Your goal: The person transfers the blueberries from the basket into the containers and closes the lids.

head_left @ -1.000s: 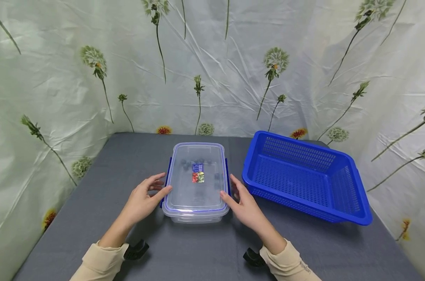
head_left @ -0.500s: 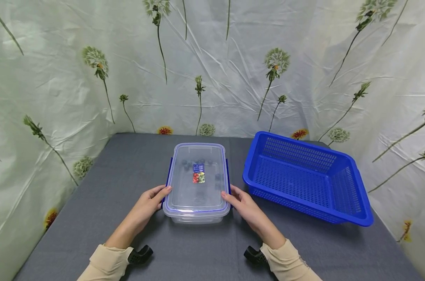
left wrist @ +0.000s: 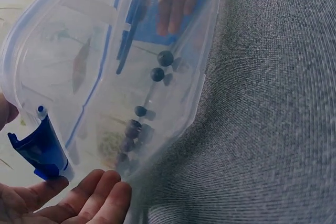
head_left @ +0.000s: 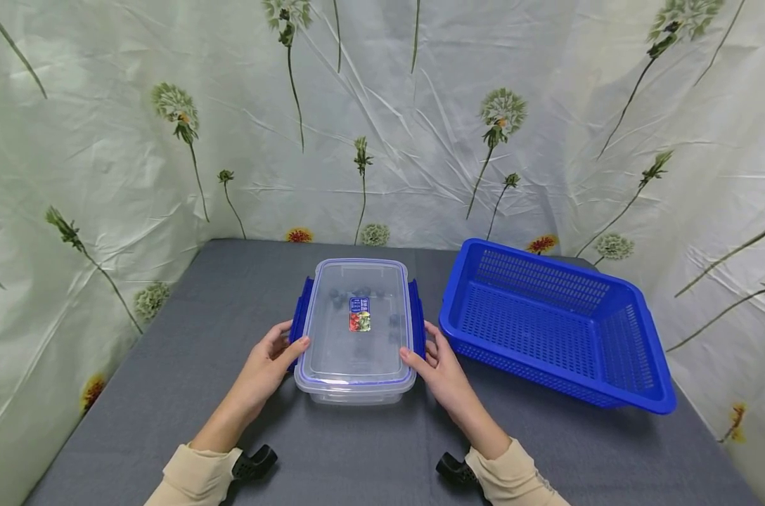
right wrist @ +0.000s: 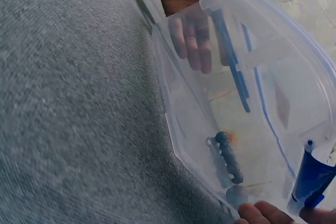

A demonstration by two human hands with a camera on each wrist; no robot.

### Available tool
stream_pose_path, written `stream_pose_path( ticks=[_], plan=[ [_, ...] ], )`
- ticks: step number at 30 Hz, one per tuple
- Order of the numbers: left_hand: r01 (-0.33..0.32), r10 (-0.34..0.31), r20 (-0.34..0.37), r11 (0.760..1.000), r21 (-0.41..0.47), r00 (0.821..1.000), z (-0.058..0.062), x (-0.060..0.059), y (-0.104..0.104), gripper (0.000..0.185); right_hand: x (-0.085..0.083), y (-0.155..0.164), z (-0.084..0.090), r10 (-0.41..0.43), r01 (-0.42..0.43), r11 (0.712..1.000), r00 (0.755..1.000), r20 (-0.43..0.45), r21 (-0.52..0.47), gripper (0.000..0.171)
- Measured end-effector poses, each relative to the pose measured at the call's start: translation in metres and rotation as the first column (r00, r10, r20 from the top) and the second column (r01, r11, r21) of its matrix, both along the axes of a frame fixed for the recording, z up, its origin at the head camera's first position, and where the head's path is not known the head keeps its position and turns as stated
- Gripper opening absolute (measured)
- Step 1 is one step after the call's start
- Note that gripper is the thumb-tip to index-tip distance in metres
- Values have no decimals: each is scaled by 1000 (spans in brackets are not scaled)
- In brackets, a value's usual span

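A clear food container (head_left: 356, 398) with a blue-sealed lid (head_left: 357, 358) stands on the table, several small dark balls (left wrist: 165, 58) inside it. Its blue left latch (head_left: 301, 309) and blue right latch (head_left: 417, 316) stick outward from the sides. My left hand (head_left: 262, 372) holds the left side, thumb on the lid's edge and fingers at the latch. On the opposite side my right hand (head_left: 446, 372) does the same, its thumb over the lid's rim. In the left wrist view, a fingertip touches the underside of the swung-out latch.
An upright blue perforated basket (head_left: 528, 316) stands close to my right hand. Grey cloth (head_left: 357, 457) covers the table. Behind it hangs a flower-printed curtain (head_left: 420, 140). Black wrist devices (head_left: 254, 464) sit at both cuffs.
Both hands came in from beside the container to its side latches. The latches, flat against the sides before, now stand swung outward. The container itself has stayed in place.
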State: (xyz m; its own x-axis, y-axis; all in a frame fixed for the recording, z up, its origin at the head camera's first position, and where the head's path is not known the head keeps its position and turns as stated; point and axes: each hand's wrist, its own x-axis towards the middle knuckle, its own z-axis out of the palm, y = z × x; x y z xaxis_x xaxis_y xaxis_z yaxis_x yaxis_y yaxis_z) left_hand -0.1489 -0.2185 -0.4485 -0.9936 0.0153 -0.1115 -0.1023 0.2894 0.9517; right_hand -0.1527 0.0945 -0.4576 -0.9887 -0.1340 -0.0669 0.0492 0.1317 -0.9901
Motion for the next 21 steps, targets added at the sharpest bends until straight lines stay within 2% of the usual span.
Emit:
stream_pose_path(
  ticks=[6,10,15,21],
  plan=[
    [62,-63,-48,998,-19,997,3,3,3,62,3,-3,-1,51,-49,999,993,-110,20,82],
    [120,-121,-64,993,-11,991,4,6,5,64,3,-5,-2,61,-54,997,988,-139,52,80],
    [192,-191,-102,981,-1,976,1,8,7,76,3,-7,-2,75,-66,995,987,-139,70,79],
    [189,-186,-102,982,15,977,2,9,9,78,2,-7,-2,76,-62,992,988,-134,110,78]
  ],
)
